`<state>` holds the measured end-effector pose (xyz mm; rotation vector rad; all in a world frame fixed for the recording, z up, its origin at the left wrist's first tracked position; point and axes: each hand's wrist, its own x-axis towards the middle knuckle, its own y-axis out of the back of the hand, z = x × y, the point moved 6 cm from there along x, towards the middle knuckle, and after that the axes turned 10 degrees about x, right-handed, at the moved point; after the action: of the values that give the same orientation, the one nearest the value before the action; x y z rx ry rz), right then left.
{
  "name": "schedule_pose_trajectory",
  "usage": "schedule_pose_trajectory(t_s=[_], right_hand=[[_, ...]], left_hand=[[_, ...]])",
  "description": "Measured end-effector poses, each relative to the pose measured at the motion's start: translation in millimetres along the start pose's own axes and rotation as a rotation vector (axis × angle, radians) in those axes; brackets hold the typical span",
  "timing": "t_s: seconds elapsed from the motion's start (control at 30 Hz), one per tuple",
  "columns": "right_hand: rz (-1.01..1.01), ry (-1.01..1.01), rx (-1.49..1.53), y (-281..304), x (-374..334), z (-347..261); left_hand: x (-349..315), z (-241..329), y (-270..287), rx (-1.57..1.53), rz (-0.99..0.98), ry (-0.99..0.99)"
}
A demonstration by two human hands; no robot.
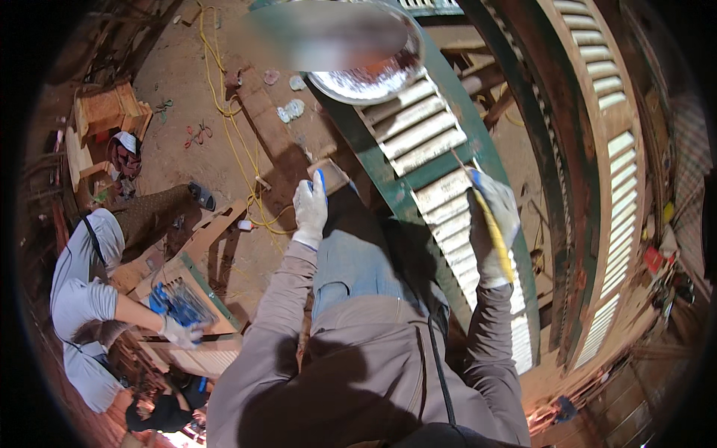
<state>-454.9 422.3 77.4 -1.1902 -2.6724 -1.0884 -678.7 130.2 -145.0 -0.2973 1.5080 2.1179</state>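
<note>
A shutter with a green frame and pale slats (441,196) slants in front of me. My right hand (499,216), in a white glove with blue fingertips, is closed round a tool with a long yellow handle (496,237). Its thin metal shaft reaches over the green crossbar between the two slat sections; whether the tip touches is hard to tell. My left hand (310,207), gloved the same way, closes on the side of a small wooden block (328,176) above my legs. A round shiny metal dish (373,84), partly blurred, covers the shutter's far end.
More shutters (609,187) stand on the right. A yellow cord (216,71) winds over the dusty floor, near red-handled scissors (198,134) and crumpled white scraps (291,110). At left another person's gloved hand (181,330) is beside a shutter panel; a wooden box (104,116) stands beyond.
</note>
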Motion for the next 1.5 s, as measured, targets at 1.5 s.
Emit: schedule_pose_trajectory(t_s=[1.5], right_hand=[[-0.312, 0.167, 0.091, 21, 59, 82]], left_hand=[[-6, 4, -10, -0.003, 0.13, -0.15]])
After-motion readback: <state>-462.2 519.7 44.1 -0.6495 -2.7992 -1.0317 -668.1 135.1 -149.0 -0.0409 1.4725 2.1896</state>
